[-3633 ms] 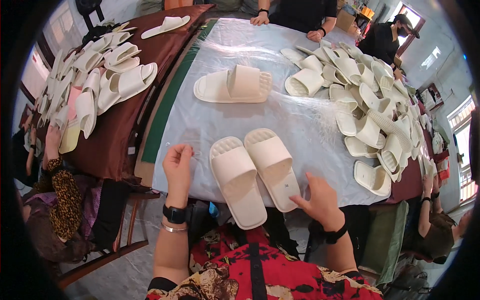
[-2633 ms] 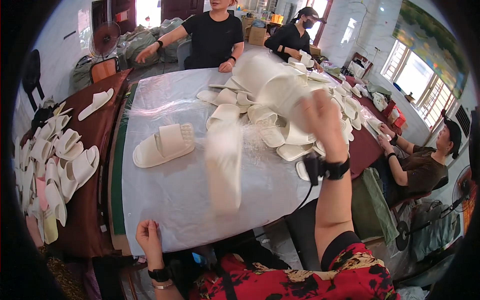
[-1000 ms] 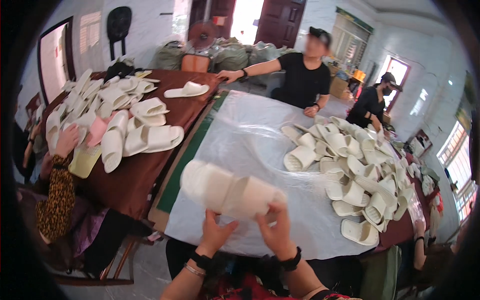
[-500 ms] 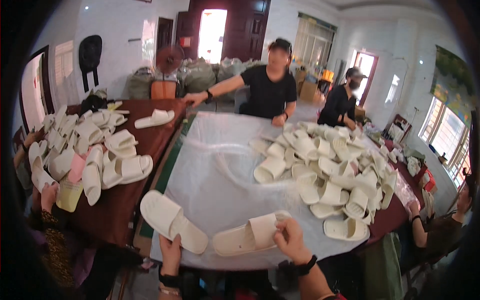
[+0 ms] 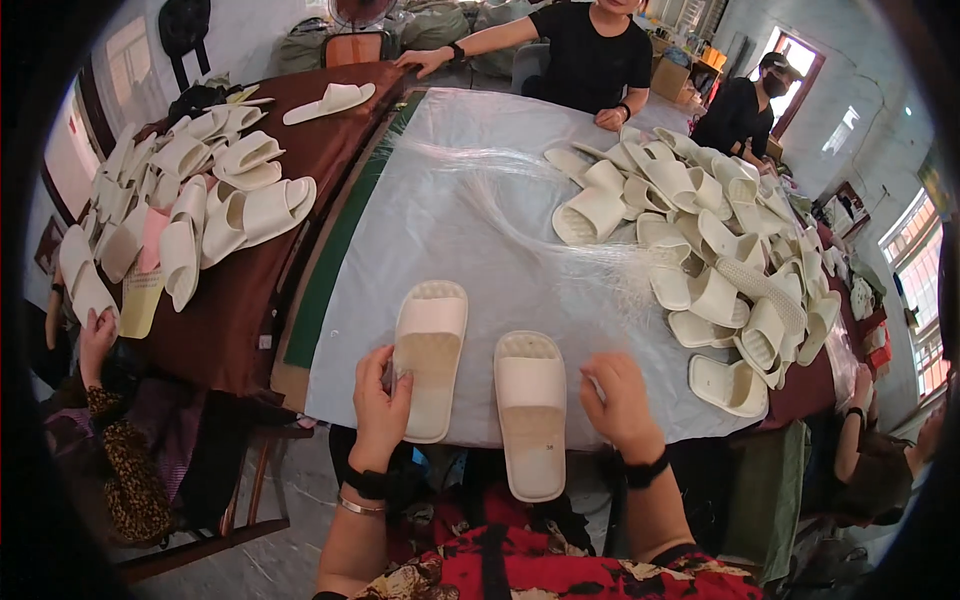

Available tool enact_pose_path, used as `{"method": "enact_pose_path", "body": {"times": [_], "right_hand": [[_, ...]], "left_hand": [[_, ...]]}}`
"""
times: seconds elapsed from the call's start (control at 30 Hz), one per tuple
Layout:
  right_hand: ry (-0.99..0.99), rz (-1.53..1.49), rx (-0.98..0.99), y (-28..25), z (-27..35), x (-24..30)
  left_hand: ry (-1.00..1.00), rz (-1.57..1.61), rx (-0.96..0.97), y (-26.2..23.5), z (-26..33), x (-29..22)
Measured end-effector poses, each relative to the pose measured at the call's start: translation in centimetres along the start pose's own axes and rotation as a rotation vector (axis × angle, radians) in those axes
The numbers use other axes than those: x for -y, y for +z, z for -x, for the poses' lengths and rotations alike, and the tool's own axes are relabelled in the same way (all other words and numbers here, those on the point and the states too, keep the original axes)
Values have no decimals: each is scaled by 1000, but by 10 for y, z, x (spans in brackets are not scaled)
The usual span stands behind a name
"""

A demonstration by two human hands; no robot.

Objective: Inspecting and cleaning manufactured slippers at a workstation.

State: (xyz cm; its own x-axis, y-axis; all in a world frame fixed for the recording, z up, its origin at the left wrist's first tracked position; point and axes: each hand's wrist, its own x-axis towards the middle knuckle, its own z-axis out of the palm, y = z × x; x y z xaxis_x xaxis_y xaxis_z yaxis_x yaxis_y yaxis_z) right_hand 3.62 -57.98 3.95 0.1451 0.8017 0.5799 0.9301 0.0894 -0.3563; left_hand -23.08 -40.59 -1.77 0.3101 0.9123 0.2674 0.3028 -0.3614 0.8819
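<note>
Two cream open-toe slippers are before me at the near edge of the table, toe ends pointing away. My left hand point(image 5: 380, 408) grips the outer edge of the left slipper point(image 5: 432, 372), its thumb over the rim. The right slipper point(image 5: 531, 410) lies nearly parallel to it, with its heel reaching past the table edge. Just right of that slipper is my right hand point(image 5: 622, 408), apart from it, loosely bent and partly blurred. Nothing shows in it.
A big heap of cream slippers point(image 5: 715, 240) covers the table's right side. Clear plastic strands point(image 5: 520, 225) lie across the pale sheet point(image 5: 400, 240). More slippers lie on the brown-covered table point(image 5: 300, 140) at left. A co-worker in black point(image 5: 590, 55) leans at the far edge; others work at both sides.
Both slippers have turned from lying slantwise to pointing away from me, and sit nearer the table edge. My right hand has come off the right slipper. The view has tilted down.
</note>
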Motion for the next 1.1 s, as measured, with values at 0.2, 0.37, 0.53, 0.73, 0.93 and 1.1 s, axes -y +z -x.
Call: {"method": "enact_pose_path", "body": {"times": [0.2,0.37,0.53,0.73,0.93,1.1], "right_hand": [[244,-36,139,-4,72,22],[258,30,236,25,52,30],[348,127,305,45,38,23],[379,136,340,51,22,26],[246,373,381,6,-30,-11],[19,428,236,38,-80,-64]], "left_hand": [[89,-37,74,-7,-43,-2],[315,-262,369,7,-62,6],[222,-240,366,18,-26,7],[262,-271,138,43,-2,-1],[292,-220,63,39,2,-6],[273,-217,36,43,5,-3]]}}
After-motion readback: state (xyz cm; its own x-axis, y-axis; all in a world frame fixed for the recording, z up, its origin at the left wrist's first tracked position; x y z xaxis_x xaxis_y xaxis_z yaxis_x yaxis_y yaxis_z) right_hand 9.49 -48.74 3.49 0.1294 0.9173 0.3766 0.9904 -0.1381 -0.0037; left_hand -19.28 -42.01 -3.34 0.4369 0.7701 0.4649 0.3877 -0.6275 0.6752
